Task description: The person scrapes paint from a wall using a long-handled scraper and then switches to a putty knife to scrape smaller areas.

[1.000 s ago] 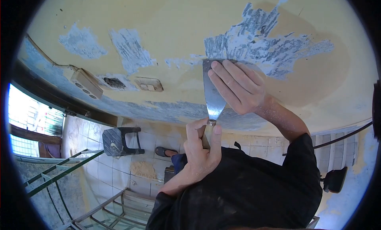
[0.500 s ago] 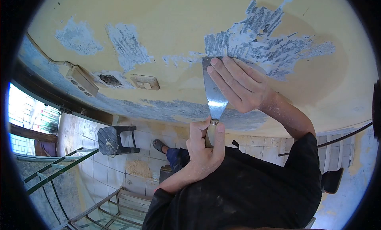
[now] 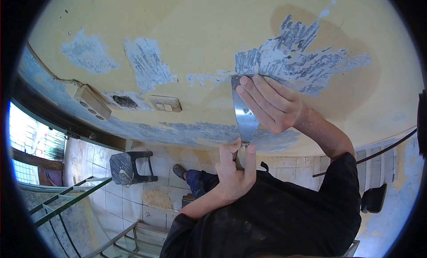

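Observation:
A wide scraper (image 3: 244,120) has its blade edge against the wall, at the lower border of a scraped patch (image 3: 289,57) showing grey and white under the yellow paint. My left hand (image 3: 235,173) is closed around the handle of the scraper, close to my body. On the blade's broad face lie the fingers of my right hand (image 3: 273,104), stretched out and close together, pressing from the right. Its thumb is hidden. Pale dust covers both hands.
Left along the wall are more bared patches (image 3: 149,62), a socket block (image 3: 92,102), an open wall box (image 3: 125,101) and a switch (image 3: 165,104). Below stand a dark plastic stool (image 3: 126,168) and a green metal frame (image 3: 66,201). A dark cable (image 3: 378,155) runs at the right.
The wall, scraper and both hands sit slightly lower in the view. The scraper stays at the same border of the patch, and both hands keep their hold and position on it.

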A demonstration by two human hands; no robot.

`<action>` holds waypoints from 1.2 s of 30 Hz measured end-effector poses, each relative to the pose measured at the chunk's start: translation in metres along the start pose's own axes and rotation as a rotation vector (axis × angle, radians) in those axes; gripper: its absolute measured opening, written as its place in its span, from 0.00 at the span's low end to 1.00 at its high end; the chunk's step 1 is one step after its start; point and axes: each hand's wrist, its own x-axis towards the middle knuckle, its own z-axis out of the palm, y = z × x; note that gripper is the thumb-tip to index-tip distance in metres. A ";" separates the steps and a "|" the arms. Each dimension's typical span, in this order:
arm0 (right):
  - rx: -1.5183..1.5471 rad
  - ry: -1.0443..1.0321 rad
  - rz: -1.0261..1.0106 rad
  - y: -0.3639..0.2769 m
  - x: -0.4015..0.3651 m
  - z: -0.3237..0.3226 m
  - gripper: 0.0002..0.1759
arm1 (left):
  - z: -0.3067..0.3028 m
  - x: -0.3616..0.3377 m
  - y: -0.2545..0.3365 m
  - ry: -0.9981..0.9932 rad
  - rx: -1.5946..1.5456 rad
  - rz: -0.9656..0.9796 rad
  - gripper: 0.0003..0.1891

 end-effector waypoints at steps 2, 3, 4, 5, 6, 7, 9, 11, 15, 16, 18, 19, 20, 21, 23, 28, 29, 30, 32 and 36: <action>-0.005 0.005 -0.006 -0.001 0.000 0.002 0.14 | -0.001 0.001 -0.002 -0.010 0.037 0.028 0.13; -0.007 0.008 -0.003 -0.002 0.000 0.003 0.14 | -0.001 0.002 -0.004 -0.012 0.035 0.031 0.13; -0.011 0.011 -0.001 -0.002 0.001 0.004 0.14 | -0.001 0.003 -0.006 -0.005 0.043 0.045 0.13; -0.016 0.009 -0.004 -0.001 0.004 0.005 0.14 | -0.001 0.004 -0.008 0.003 0.050 0.060 0.13; -0.035 0.002 0.001 0.001 0.010 0.006 0.14 | -0.001 0.007 -0.009 0.001 0.046 0.063 0.13; -0.053 -0.006 0.009 0.001 0.013 0.007 0.15 | -0.002 0.009 -0.009 0.016 0.032 0.080 0.13; -0.053 0.011 0.028 -0.002 0.014 0.011 0.15 | -0.006 0.013 -0.010 0.030 0.017 0.106 0.12; -0.041 0.027 0.038 -0.001 0.018 0.013 0.14 | -0.009 0.013 -0.011 0.032 0.054 0.082 0.12; -0.073 0.004 0.070 -0.005 0.019 0.009 0.14 | -0.010 0.015 -0.008 0.022 0.090 0.091 0.13; -0.071 -0.019 0.098 -0.008 0.018 0.007 0.14 | -0.009 0.014 -0.009 0.031 0.073 0.086 0.13; -0.070 -0.002 0.120 -0.012 0.013 0.005 0.13 | -0.009 0.010 -0.007 0.037 0.058 0.078 0.13; -0.074 0.022 0.136 -0.014 0.011 0.005 0.13 | -0.009 0.007 -0.003 0.020 0.079 0.064 0.13; -0.070 0.024 0.136 -0.015 0.008 0.005 0.13 | -0.009 0.005 -0.002 0.007 0.099 0.050 0.13; -0.073 0.011 0.145 -0.017 0.004 0.004 0.13 | -0.008 0.005 -0.002 0.012 0.101 0.048 0.13; -0.071 -0.009 0.162 -0.020 0.001 0.002 0.13 | -0.006 0.004 -0.004 0.019 0.087 0.077 0.12; -0.084 0.003 0.165 -0.016 0.008 0.002 0.13 | -0.003 0.006 -0.004 0.073 0.046 0.130 0.13; -0.083 0.005 0.166 -0.015 0.009 0.003 0.13 | -0.005 0.005 -0.002 0.038 0.039 0.077 0.11; -0.083 0.012 0.159 -0.014 0.011 0.003 0.13 | -0.006 0.006 0.000 0.037 0.040 0.077 0.11; -0.086 0.020 0.151 -0.013 0.013 0.003 0.13 | -0.006 0.007 0.002 0.038 0.049 0.071 0.11; -0.064 0.001 0.144 -0.012 0.015 0.003 0.13 | -0.011 0.010 0.003 0.031 0.072 0.084 0.11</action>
